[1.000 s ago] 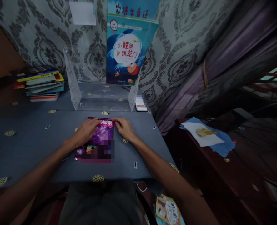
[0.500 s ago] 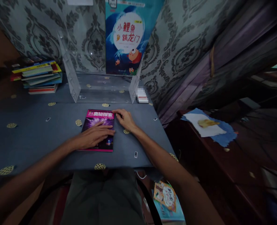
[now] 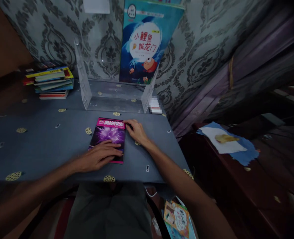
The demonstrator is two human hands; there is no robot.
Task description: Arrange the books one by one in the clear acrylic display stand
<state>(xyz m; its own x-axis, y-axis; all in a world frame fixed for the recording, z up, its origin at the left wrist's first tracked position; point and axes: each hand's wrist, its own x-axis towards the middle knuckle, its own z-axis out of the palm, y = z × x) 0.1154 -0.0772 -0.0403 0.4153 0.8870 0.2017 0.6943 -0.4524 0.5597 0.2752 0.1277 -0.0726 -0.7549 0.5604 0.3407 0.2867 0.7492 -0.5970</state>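
Note:
A thin book (image 3: pixel 110 134) with a purple burst on its cover and pink bands lies closed on the table. My left hand (image 3: pixel 101 155) rests flat across its lower half, fingers stretched out and pointing right, hiding part of the cover. At the book's top right corner is my right hand (image 3: pixel 136 131), its fingers curled and its thumb and index finger closed on the corner. The rest of that hand lies on the tablecloth (image 3: pixel 47 142).
Behind the book stands a clear acrylic rack (image 3: pixel 115 103) holding an upright blue picture book (image 3: pixel 147 43). A stack of books (image 3: pixel 53 81) is at the back left. More books (image 3: pixel 178 219) lie below the table on the right, near a dark red surface (image 3: pixel 226 179) with a blue cloth (image 3: pixel 246 156).
My left hand has slid down the cover toward the book's lower edge, baring more of the purple burst. My right hand stays at the corner. The whole view has shifted slightly.

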